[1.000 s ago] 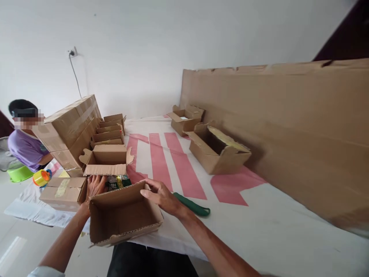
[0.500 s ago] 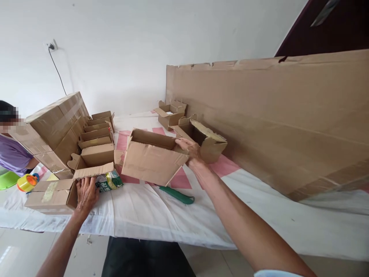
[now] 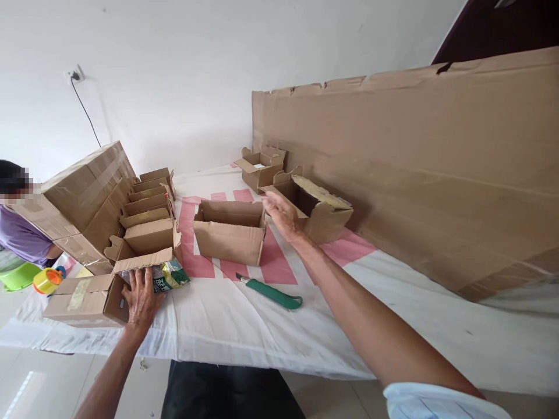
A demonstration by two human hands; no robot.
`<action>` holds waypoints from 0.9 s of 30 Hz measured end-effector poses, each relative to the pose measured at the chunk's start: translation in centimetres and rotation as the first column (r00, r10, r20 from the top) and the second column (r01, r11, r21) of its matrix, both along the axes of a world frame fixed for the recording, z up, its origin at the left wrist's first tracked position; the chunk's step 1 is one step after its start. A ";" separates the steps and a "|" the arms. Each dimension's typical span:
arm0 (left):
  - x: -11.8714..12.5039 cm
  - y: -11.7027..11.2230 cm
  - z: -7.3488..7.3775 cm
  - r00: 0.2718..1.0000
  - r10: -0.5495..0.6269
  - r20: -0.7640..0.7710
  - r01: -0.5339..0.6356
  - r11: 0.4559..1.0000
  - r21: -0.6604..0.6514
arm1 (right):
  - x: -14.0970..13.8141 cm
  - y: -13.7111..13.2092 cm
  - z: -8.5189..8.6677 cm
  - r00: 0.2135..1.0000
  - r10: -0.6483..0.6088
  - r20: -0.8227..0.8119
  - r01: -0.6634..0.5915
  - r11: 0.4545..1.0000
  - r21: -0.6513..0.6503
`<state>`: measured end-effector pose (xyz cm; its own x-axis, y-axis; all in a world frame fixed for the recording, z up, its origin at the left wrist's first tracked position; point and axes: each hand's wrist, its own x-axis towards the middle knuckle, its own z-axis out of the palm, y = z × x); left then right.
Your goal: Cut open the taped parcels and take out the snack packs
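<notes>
Had right hand (image 3: 283,215) loosely spread by a corner of lidless box (image 3: 227,241), upright on striped cloth (image 3: 213,320); had left hand (image 3: 143,302) spread between taped box (image 3: 89,301) and green packet (image 3: 173,276). Risked a nick from bare-bladed green cutter (image 3: 275,294) through careless reaching.

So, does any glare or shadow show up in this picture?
Head view: a bright streak of glare lies on the pale glossy floor tiles; head view: the open brown cardboard box beyond the green-handled cutter is shaded inside.

Open brown cardboard box (image 3: 229,241), upright, glossy green packet (image 3: 173,278), lying left of the box.
</notes>
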<state>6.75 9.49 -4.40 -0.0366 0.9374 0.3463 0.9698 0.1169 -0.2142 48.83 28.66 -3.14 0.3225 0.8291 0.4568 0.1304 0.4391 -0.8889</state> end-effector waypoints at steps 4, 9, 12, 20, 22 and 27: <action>1.0 0.4 -0.4 0.998 0.042 0.056 -0.039 0.998 -0.047 | -0.7 -5.9 0.1 0.990 -0.139 0.033 0.131 0.976 0.171; 1.8 1.3 -0.3 0.994 0.063 0.094 -0.058 0.997 -0.054 | -6.2 -13.5 -2.2 0.880 -0.082 0.468 -0.087 0.941 0.327; 1.9 1.8 -0.2 0.994 0.065 0.091 -0.060 0.997 -0.050 | -9.5 -14.3 -5.0 0.750 0.148 0.645 -0.349 0.917 0.195; 1.2 2.9 0.1 0.991 0.060 0.118 -0.051 0.996 -0.073 | -12.0 -12.7 -12.2 0.563 0.245 0.789 -0.411 0.912 0.009; 1.1 3.3 0.3 0.992 0.040 0.117 -0.031 0.997 -0.071 | -12.1 -12.8 -12.7 0.560 0.226 0.797 -0.402 0.915 0.023; 1.0 4.6 0.7 0.994 0.016 0.108 -0.011 0.999 -0.049 | -12.4 -13.0 -12.7 0.571 0.181 0.801 -0.369 0.928 0.053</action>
<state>7.73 14.05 -3.70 -0.0842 0.9520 0.2942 0.9859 0.1224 -0.1139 36.44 15.64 -15.86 -0.4567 0.6792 0.5746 0.5647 0.7204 -0.4027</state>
